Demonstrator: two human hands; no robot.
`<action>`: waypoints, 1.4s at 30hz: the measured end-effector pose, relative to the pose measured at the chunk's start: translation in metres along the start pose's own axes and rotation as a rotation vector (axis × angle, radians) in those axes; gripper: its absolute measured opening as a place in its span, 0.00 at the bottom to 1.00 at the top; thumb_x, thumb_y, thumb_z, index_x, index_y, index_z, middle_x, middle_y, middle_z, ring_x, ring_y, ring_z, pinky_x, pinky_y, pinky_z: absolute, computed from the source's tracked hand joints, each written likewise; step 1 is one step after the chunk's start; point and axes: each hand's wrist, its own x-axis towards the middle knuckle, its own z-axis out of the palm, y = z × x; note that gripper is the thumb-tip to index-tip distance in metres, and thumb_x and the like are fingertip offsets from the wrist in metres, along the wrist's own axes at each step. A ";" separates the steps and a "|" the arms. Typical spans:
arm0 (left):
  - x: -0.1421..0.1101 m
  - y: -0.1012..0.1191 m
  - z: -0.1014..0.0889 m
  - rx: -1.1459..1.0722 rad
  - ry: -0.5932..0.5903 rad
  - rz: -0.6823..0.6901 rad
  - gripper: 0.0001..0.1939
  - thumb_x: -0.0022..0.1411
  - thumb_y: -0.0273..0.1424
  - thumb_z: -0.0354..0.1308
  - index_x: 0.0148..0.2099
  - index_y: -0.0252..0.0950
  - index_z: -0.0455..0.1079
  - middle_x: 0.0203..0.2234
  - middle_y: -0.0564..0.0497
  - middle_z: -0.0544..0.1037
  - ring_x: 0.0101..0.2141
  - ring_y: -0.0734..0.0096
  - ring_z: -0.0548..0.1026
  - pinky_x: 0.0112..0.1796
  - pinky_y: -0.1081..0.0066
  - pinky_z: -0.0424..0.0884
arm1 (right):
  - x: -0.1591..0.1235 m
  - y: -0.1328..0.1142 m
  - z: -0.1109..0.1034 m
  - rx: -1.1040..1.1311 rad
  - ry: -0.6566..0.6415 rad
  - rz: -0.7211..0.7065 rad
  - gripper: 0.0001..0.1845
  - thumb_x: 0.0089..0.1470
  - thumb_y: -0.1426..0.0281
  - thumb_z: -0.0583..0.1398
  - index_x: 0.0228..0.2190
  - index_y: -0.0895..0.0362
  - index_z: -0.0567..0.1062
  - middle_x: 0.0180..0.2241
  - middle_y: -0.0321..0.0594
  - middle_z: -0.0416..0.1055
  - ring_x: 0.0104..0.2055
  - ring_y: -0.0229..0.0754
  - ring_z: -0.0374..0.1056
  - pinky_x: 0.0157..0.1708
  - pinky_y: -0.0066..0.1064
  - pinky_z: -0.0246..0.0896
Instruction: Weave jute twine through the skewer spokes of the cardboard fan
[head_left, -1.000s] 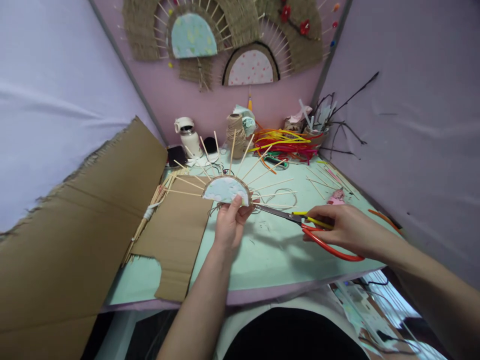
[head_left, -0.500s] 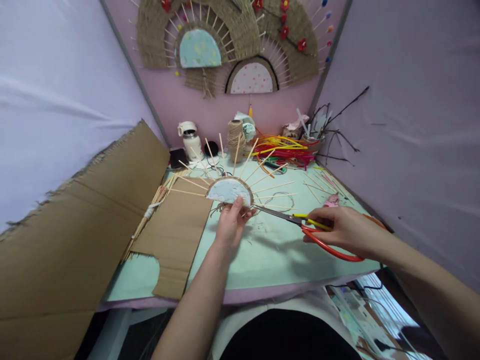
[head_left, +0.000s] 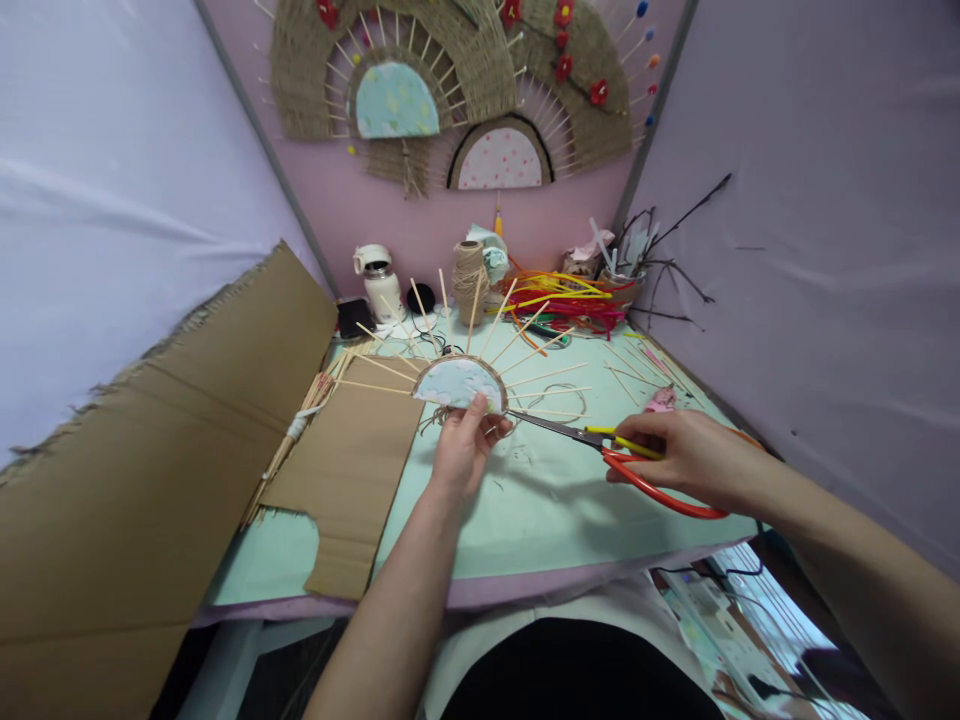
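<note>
My left hand (head_left: 466,437) pinches the lower edge of a half-round fan piece (head_left: 456,383) covered in pale blue patterned cloth, with thin wooden sticks fanning out from its curved rim. The thumb lies on the front; the other fingers are behind it. In my right hand (head_left: 679,455) is a pair of scissors (head_left: 570,430) with red handles. A yellow strip (head_left: 626,443) also lies in that hand, along the scissors. The blade tips meet the fan piece's lower right corner, close to my left fingertips. Whether they touch the cord there I cannot tell.
Cut cardboard (head_left: 352,470) lies left, with a tied bundle of sticks (head_left: 296,430) and a tall cardboard sheet (head_left: 172,440). Behind stand a white bottle (head_left: 384,290), a twine spool (head_left: 469,280) and coloured pipe cleaners (head_left: 562,300). Loose sticks (head_left: 645,365) and twigs (head_left: 675,270) are at right.
Both hands, the fan piece and the scissors hold almost the same position. The background has shifted slightly left as the head view moved a little.
</note>
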 end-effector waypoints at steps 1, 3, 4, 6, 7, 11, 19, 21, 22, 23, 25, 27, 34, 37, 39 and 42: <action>0.000 0.000 0.000 0.001 0.002 0.000 0.23 0.42 0.41 0.74 0.35 0.36 0.68 0.26 0.57 0.73 0.24 0.77 0.72 0.32 0.71 0.71 | 0.000 0.000 0.000 -0.002 -0.002 0.004 0.22 0.48 0.48 0.59 0.26 0.55 0.75 0.18 0.33 0.61 0.22 0.37 0.54 0.22 0.29 0.43; 0.000 0.000 0.000 -0.003 0.001 0.003 0.22 0.43 0.41 0.74 0.35 0.36 0.68 0.26 0.57 0.74 0.24 0.77 0.72 0.32 0.71 0.71 | 0.000 0.000 0.000 -0.004 -0.001 0.009 0.21 0.49 0.49 0.59 0.26 0.55 0.75 0.19 0.33 0.63 0.22 0.37 0.55 0.22 0.29 0.44; 0.000 -0.001 -0.001 -0.006 0.000 0.004 0.22 0.44 0.40 0.74 0.35 0.37 0.68 0.27 0.57 0.74 0.24 0.77 0.72 0.32 0.71 0.71 | 0.000 0.000 0.000 -0.007 0.000 0.012 0.21 0.49 0.49 0.59 0.26 0.55 0.75 0.19 0.33 0.62 0.22 0.37 0.55 0.22 0.29 0.44; 0.000 -0.001 -0.001 -0.012 -0.001 0.006 0.21 0.44 0.40 0.73 0.35 0.37 0.68 0.27 0.56 0.74 0.25 0.78 0.72 0.31 0.72 0.70 | 0.000 -0.001 0.000 -0.018 0.006 0.014 0.21 0.49 0.49 0.59 0.25 0.55 0.74 0.18 0.33 0.61 0.21 0.37 0.54 0.22 0.29 0.43; 0.001 -0.001 -0.001 -0.012 -0.001 0.007 0.21 0.44 0.40 0.73 0.35 0.37 0.68 0.27 0.56 0.74 0.25 0.78 0.72 0.31 0.72 0.70 | 0.000 -0.001 0.000 -0.024 0.013 0.014 0.21 0.49 0.49 0.59 0.25 0.55 0.74 0.18 0.33 0.61 0.21 0.37 0.54 0.22 0.29 0.43; 0.001 -0.003 0.001 -0.022 0.013 0.007 0.22 0.44 0.40 0.74 0.35 0.37 0.68 0.25 0.57 0.73 0.24 0.78 0.71 0.31 0.72 0.71 | -0.002 -0.006 -0.002 -0.065 0.023 0.024 0.20 0.50 0.50 0.59 0.25 0.54 0.74 0.18 0.34 0.63 0.22 0.38 0.56 0.23 0.30 0.43; 0.002 -0.004 0.004 -0.119 0.044 -0.003 0.21 0.42 0.32 0.75 0.31 0.36 0.64 0.22 0.59 0.67 0.22 0.83 0.66 0.22 0.79 0.59 | -0.005 -0.014 0.000 -0.118 0.064 0.049 0.21 0.51 0.49 0.57 0.24 0.54 0.72 0.18 0.35 0.64 0.21 0.39 0.57 0.23 0.31 0.42; 0.002 -0.004 0.003 -0.142 0.039 0.005 0.21 0.42 0.32 0.75 0.31 0.36 0.64 0.22 0.60 0.67 0.21 0.83 0.65 0.21 0.79 0.56 | -0.005 -0.016 0.000 -0.116 0.067 0.033 0.22 0.52 0.49 0.56 0.22 0.54 0.70 0.18 0.35 0.64 0.21 0.39 0.56 0.23 0.31 0.41; 0.003 -0.005 0.003 -0.150 0.039 0.009 0.21 0.43 0.32 0.75 0.32 0.36 0.64 0.23 0.60 0.67 0.21 0.83 0.64 0.21 0.79 0.56 | -0.005 -0.017 0.000 -0.115 0.068 0.028 0.22 0.52 0.49 0.56 0.22 0.54 0.69 0.17 0.35 0.64 0.21 0.39 0.56 0.23 0.31 0.41; 0.003 -0.005 0.002 -0.155 0.041 0.013 0.21 0.43 0.32 0.75 0.32 0.36 0.64 0.23 0.60 0.68 0.21 0.83 0.64 0.21 0.79 0.57 | -0.004 -0.018 0.000 -0.116 0.071 0.027 0.22 0.52 0.49 0.56 0.21 0.54 0.69 0.17 0.36 0.64 0.21 0.39 0.56 0.22 0.31 0.41; 0.003 -0.006 0.002 -0.160 0.050 0.016 0.21 0.43 0.31 0.75 0.33 0.36 0.65 0.23 0.60 0.68 0.21 0.84 0.65 0.22 0.79 0.57 | -0.003 -0.021 0.000 -0.117 0.081 0.033 0.21 0.52 0.51 0.57 0.21 0.54 0.69 0.17 0.37 0.65 0.20 0.39 0.56 0.22 0.31 0.41; 0.004 -0.007 0.002 -0.156 0.064 0.010 0.20 0.44 0.32 0.74 0.32 0.36 0.65 0.23 0.60 0.68 0.22 0.83 0.65 0.23 0.79 0.58 | -0.002 -0.023 -0.001 -0.124 0.093 0.043 0.19 0.51 0.52 0.59 0.21 0.54 0.70 0.18 0.38 0.66 0.20 0.39 0.57 0.22 0.31 0.41; 0.008 -0.009 0.002 -0.125 0.122 -0.006 0.22 0.42 0.35 0.75 0.35 0.36 0.67 0.24 0.59 0.71 0.22 0.82 0.68 0.23 0.78 0.58 | -0.005 -0.035 -0.006 -0.209 0.110 0.052 0.18 0.53 0.55 0.59 0.21 0.55 0.69 0.21 0.41 0.70 0.22 0.41 0.63 0.23 0.32 0.39; 0.011 -0.010 0.001 -0.123 0.131 -0.019 0.23 0.42 0.36 0.75 0.37 0.37 0.68 0.24 0.60 0.71 0.22 0.82 0.68 0.22 0.78 0.58 | -0.006 -0.040 -0.010 -0.233 0.099 0.062 0.16 0.53 0.57 0.60 0.22 0.55 0.70 0.23 0.43 0.72 0.25 0.43 0.66 0.24 0.32 0.40; 0.013 -0.011 0.001 -0.122 0.136 -0.037 0.22 0.44 0.36 0.75 0.37 0.37 0.68 0.24 0.59 0.71 0.23 0.82 0.69 0.23 0.78 0.59 | -0.006 -0.041 -0.013 -0.230 0.087 0.076 0.15 0.52 0.58 0.60 0.22 0.55 0.71 0.23 0.43 0.72 0.25 0.43 0.66 0.24 0.31 0.41; 0.014 -0.010 0.000 -0.131 0.127 -0.087 0.20 0.47 0.38 0.73 0.36 0.36 0.68 0.25 0.57 0.72 0.23 0.81 0.69 0.23 0.78 0.59 | -0.007 -0.035 -0.013 -0.174 0.078 0.061 0.16 0.52 0.57 0.60 0.20 0.55 0.69 0.20 0.41 0.70 0.23 0.42 0.63 0.23 0.31 0.41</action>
